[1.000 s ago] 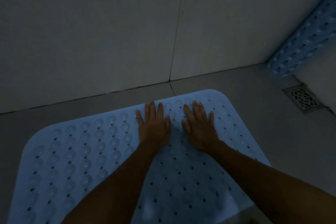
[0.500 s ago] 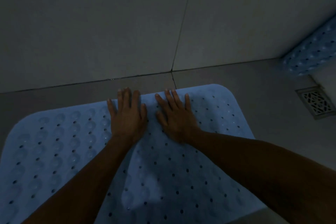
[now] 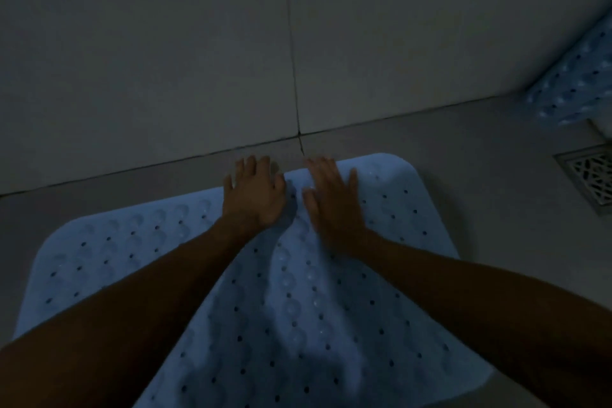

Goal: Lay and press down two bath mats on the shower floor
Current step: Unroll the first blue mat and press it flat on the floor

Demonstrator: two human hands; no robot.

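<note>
Both hands slid up to the far edge of the blue mat [image 3: 331,308] on grey shower tile; left hand [image 3: 253,197] and right hand [image 3: 332,200] press flat, fingers straight.

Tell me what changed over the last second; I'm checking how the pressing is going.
Both hands slid forward along the blue bath mat toward the wall: the left hand and right hand now press flat at its far edge, fingertips reaching the edge or just past it. Nothing was gripped or let go. The mat stayed flat on the floor, the second mat stayed by the corner and the floor drain is unchanged.
</note>
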